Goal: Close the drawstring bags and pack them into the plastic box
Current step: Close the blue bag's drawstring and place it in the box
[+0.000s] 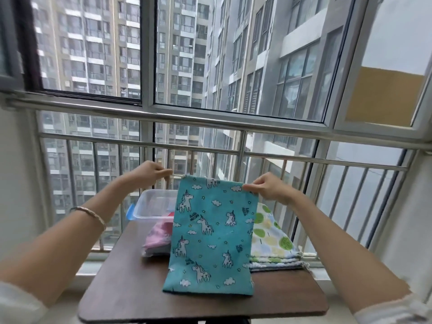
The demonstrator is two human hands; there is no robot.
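Holding up teal unicorn-print fabric drawstring bag [211, 232], pinching cord [177, 175] with left hand [150, 172], top corner with right hand [268, 190], probably to cinch it shut.

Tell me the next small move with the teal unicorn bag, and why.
Probably pull the hands apart to cinch the mouth shut. The left hand pinches the cord at the top left corner of the teal bag, the right hand pinches its top right corner, and the top edge hangs flat and wide, not gathered. The plastic box stands open behind it.
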